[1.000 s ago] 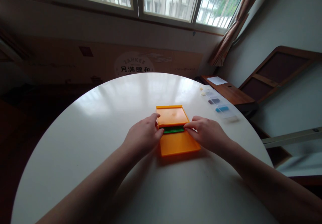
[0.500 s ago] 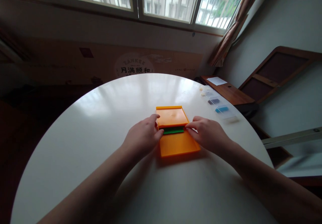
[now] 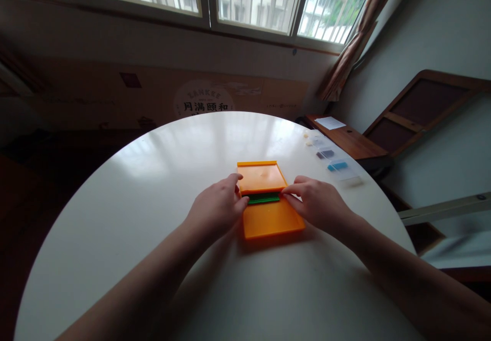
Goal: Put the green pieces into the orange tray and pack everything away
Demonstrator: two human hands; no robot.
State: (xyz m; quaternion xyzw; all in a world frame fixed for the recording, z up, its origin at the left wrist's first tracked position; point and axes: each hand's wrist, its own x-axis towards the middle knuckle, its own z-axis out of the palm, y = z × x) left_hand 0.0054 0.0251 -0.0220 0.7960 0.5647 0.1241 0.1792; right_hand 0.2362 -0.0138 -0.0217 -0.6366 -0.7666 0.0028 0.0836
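Observation:
An orange flat box (image 3: 271,219) lies on the round white table (image 3: 153,187), its orange sliding lid (image 3: 261,176) pushed partway toward the far side. A strip of green studded plate (image 3: 264,198) shows in the gap between lid and box. My left hand (image 3: 217,210) rests at the box's left edge, thumb and fingers pinched on the lid's near left corner. My right hand (image 3: 316,203) is at the right edge, fingertips pinched on the lid's near right corner.
Several small clear bags (image 3: 333,159) with coloured pieces, one blue, one dark, lie on the table at the right. Beyond the table's right edge stand a brown wooden desk (image 3: 347,139) with a paper and a leaning wooden frame (image 3: 425,108). Windows run along the far wall.
The hands and the box are almost still; the green gap looks about the same, with only a slight shift of the view.

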